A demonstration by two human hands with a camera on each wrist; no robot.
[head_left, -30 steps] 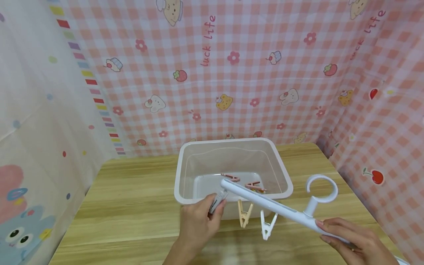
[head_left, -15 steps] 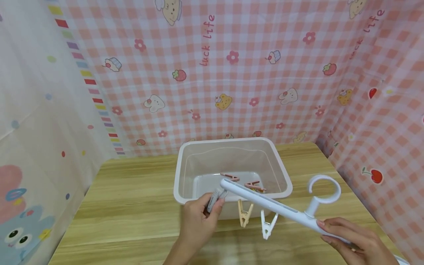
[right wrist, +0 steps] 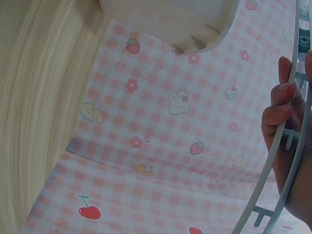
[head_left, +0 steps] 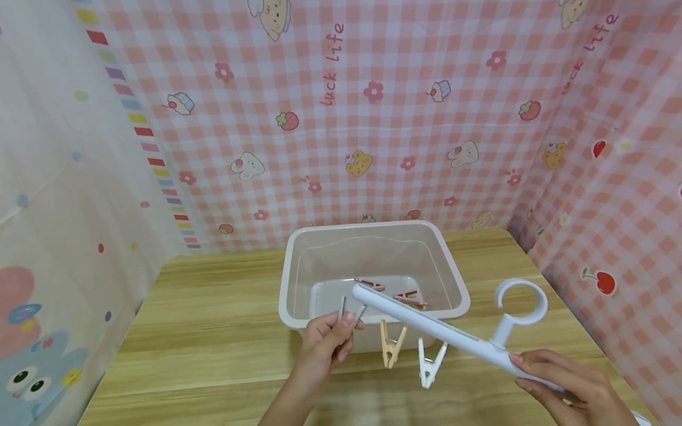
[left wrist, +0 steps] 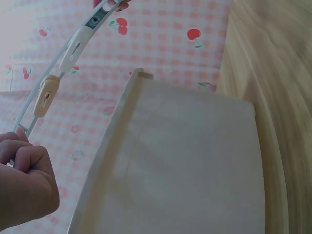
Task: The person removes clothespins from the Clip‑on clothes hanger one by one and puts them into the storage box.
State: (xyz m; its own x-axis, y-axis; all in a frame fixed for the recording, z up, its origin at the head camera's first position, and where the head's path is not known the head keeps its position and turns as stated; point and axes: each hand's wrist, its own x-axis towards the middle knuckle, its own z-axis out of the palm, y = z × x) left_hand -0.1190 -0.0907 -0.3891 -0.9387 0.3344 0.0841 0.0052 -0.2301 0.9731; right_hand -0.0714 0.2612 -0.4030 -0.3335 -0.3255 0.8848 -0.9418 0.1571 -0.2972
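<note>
A white plastic hanger (head_left: 421, 319) with a round hook (head_left: 522, 303) slants over the front of the tub. My right hand (head_left: 572, 381) grips its right arm; in the right wrist view my fingers (right wrist: 280, 105) wrap the hanger's rail (right wrist: 258, 200). My left hand (head_left: 327, 340) pinches a grey clothespin (head_left: 360, 316) right at the hanger's left end, its two legs spread upward and most of it hidden by my fingers. A beige clothespin (head_left: 391, 346) and a white clothespin (head_left: 430, 364) hang from the hanger's underside, also seen in the left wrist view.
Behind the hanger stands a pale plastic tub (head_left: 285, 284) on the wooden table (head_left: 213, 331). Several pinkish clothespins (head_left: 410, 299) lie inside it. Checked pink cloth (head_left: 319, 148) rises at the back and right, pale printed cloth (head_left: 69, 195) at the left.
My left hand has turned the grey clothespin so its legs point up and show edge-on. The hanger's left end has shifted slightly left and up; my right hand keeps its grip.
</note>
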